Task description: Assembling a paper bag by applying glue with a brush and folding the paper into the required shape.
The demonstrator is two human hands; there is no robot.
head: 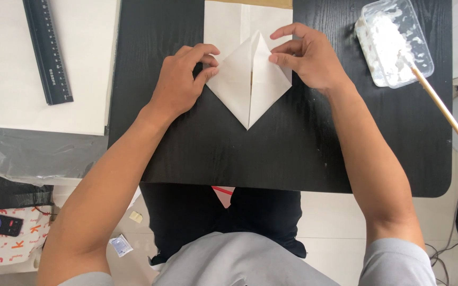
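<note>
Lying between both hands on the black table, the folded white paper points its tip near. The left hand pinches its left corner; the right hand pinches the right flap's edge. Far right sits a clear tub; a small white packet lies near left.

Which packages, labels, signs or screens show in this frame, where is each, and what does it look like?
Phone: bottom left, on white printed sheet with orange marks; dark rectangle, screen lit.
Sachet: on the floor beside the person's left arm; small, square, whitish.
Plastic container: top right of black table; clear, rectangular, white paste inside, no label visible.
</note>
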